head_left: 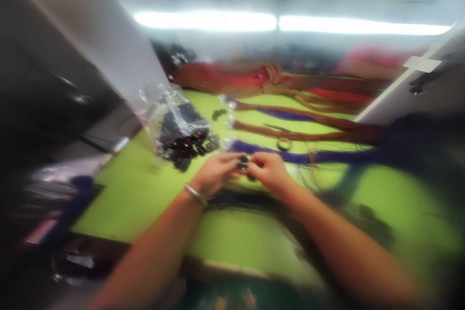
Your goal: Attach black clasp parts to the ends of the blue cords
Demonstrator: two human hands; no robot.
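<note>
Between my two hands, above the green tabletop [145, 189], is a small black connector housing [242, 162]. My left hand [218, 168], with a bangle at the wrist, pinches it from the left. The fingers of my right hand [268, 167] are closed at its right side; any wire end between them is too small to make out. Just beyond my hands runs a bundle of blue wires [269, 152] with whitish ends at its left. Dark wires [240, 200] lie beneath my wrists.
A clear plastic bag [170, 116] spills black connectors [183, 150] at the left. Brown wire bundles [290, 131] and a tape roll [284, 144] lie beyond my hands. Red and brown wires [236, 77] line the back. Panels stand at both sides, under bright tube lights [207, 21].
</note>
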